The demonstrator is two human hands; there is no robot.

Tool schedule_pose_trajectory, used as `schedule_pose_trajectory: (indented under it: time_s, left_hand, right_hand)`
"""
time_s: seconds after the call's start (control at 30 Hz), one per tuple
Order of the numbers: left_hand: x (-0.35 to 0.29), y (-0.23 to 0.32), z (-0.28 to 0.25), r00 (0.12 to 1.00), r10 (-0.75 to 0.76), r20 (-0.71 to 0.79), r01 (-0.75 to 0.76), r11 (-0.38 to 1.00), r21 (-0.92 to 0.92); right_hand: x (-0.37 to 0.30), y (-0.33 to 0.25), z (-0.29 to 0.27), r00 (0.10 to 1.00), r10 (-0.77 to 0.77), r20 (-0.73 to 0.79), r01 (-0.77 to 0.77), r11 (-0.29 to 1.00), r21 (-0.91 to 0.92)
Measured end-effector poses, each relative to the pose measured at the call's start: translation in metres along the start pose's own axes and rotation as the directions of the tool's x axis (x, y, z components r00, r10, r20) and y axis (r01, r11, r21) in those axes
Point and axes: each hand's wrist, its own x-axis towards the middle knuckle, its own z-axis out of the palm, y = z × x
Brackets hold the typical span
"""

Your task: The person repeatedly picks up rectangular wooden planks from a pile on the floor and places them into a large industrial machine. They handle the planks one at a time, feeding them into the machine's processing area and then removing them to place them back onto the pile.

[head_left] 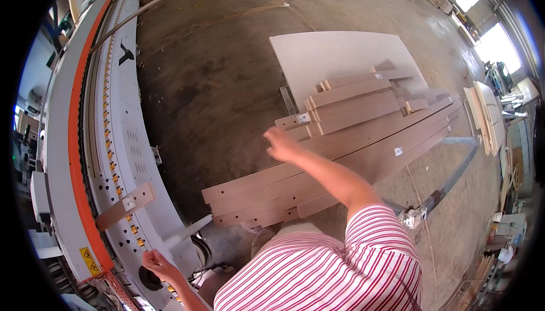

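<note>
My right hand point(281, 144) is over the near left end of the stacked brown boards, its fingers loosely bent and apart with nothing in them. Beside it lies a short brown board point(292, 121) with a white label. Long brown boards point(318, 181) with drilled holes spread out below my right arm. On the left, my left hand point(159, 266) is at the near end of the long white machine point(136, 157), fingers curled in and no object showing in them. A labelled brown strip point(126, 204) lies across the machine's roller track, farther along from that hand.
An orange rail point(76, 140) runs along the machine. A second strip point(139, 15) crosses its far end. Beyond the stack, a large white panel point(340, 55) sits under the shorter boards. A grey metal frame point(454, 169) sticks out at right. More panels point(482, 115) stand farther right.
</note>
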Motion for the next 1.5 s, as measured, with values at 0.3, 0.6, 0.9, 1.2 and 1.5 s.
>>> schedule_pose_trajectory:
  time_s: [0.3,0.6,0.9,1.2,1.5]
  left_hand:
    - [-0.155,0.041,0.011,0.750,-0.140,0.647,0.051,0.987,0.154]
    - [-0.213,-0.018,-0.044,0.651,-0.327,0.685,-0.031,0.890,0.454]
    - [-0.235,0.003,-0.013,0.580,-0.465,0.669,0.203,0.878,0.434]
    - [-0.191,0.025,0.036,0.503,-0.228,0.834,0.064,0.972,0.227]
    - [-0.164,0.053,0.043,0.515,-0.225,0.827,0.200,0.970,0.140]
  right_hand:
    - [0.047,0.193,-0.091,0.953,0.301,0.028,-0.222,0.759,-0.612]
    - [0.062,0.209,-0.112,0.907,0.374,0.194,-0.209,0.800,-0.562]
    - [-0.096,0.194,-0.068,0.998,0.016,-0.055,-0.040,0.881,-0.472]
    - [-0.140,0.145,-0.052,1.000,0.011,0.028,-0.010,0.999,-0.037]
    - [-0.126,0.183,-0.113,0.897,-0.064,0.437,0.223,0.920,-0.323]
